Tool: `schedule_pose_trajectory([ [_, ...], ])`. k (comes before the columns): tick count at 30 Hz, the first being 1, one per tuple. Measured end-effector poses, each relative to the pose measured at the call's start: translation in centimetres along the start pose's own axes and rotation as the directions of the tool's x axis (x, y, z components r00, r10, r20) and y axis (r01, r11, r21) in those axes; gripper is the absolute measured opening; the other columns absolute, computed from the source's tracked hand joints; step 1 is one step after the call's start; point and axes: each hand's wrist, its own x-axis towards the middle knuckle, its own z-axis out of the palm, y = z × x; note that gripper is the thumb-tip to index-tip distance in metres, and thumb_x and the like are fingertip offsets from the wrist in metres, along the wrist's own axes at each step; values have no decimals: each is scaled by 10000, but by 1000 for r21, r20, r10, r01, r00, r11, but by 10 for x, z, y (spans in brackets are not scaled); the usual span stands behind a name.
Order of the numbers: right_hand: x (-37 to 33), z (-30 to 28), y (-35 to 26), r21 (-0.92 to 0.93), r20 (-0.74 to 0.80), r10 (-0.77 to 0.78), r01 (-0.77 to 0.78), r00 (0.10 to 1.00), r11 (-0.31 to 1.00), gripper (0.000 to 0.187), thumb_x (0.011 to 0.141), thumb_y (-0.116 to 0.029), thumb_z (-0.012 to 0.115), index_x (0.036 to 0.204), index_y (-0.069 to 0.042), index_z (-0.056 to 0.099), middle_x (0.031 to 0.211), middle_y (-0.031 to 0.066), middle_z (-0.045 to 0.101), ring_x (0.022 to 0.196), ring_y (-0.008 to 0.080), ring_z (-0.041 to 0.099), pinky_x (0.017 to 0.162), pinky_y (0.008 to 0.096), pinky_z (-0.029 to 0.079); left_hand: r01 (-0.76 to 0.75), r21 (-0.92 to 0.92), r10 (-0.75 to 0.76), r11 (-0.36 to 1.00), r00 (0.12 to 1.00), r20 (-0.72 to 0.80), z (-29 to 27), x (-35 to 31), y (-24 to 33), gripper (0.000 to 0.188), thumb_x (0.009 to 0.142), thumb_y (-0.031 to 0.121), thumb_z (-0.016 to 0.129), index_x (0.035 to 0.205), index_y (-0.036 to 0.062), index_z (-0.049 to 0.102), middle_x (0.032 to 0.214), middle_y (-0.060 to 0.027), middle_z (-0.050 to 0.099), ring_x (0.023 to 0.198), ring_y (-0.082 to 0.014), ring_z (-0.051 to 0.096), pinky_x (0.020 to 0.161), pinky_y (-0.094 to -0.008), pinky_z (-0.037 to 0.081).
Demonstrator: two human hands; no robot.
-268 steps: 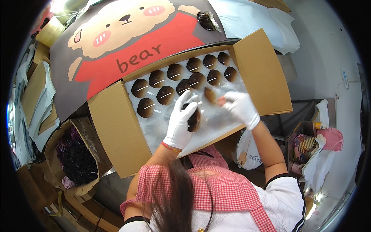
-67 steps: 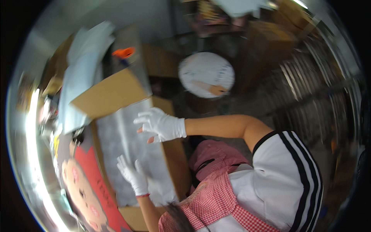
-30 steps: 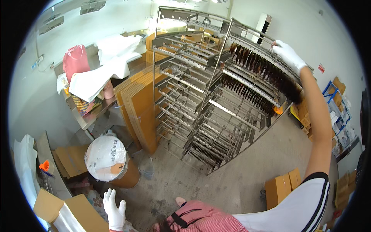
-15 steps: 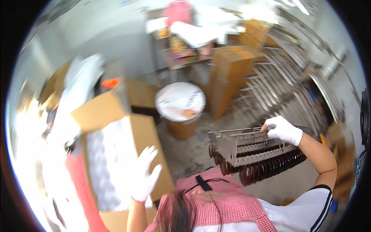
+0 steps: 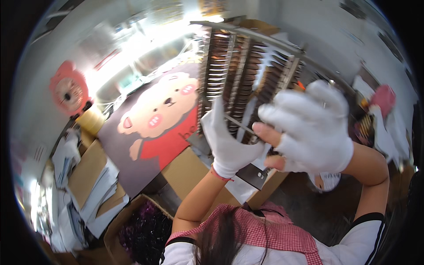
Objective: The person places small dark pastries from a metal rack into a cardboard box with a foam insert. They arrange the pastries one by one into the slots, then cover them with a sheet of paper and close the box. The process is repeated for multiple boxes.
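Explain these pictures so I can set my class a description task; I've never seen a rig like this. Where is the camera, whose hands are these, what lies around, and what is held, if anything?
There is no robot here. One person wears the camera on the head, looking down; its fisheye lens bends straight edges. The white-gloved left hand and right hand are the wearer's own. Both are at the near end of a raised metal rack, filled with rows of thin, dark brown pieces. They seem to support it, though blur hides the exact grip. Nearby is an open cardboard box. To the left lie a bear-printed mat and a pile of papers.
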Motion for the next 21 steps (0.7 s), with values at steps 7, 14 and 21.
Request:
schedule_pose_trajectory([
  [7, 111, 99, 74, 819, 132, 458, -357, 879, 450, 270, 890, -201, 650, 1090, -33, 719, 914, 112, 729, 810, 254, 677, 782, 337, 525, 355, 653, 147, 669, 799, -584, -85, -22, -63, 1346, 446, 128, 893, 1529, -68, 119, 1282, -234, 384, 1137, -366, 419, 1010, -476, 366],
  [14, 187, 214, 92, 826, 362, 89, -363, 928, 431, 280, 890, -250, 666, 1072, -47, 726, 973, 133, 736, 874, 230, 686, 818, 322, 516, 551, 608, 95, 572, 691, -716, -111, -32, -123, 1316, 500, 195, 923, 1504, -107, 128, 1315, -313, 392, 1172, -438, 440, 1020, -525, 356],
  [21, 128, 306, 147, 803, 289, 329, -415, 899, 427, 248, 935, -227, 607, 980, 8, 670, 827, 103, 662, 778, 189, 621, 747, 308, 490, 231, 705, -66, 671, 965, -253, -150, 41, -142, 1160, 574, 207, 846, 1495, -101, 210, 1258, -288, 484, 1168, -426, 479, 1051, -479, 360],
])
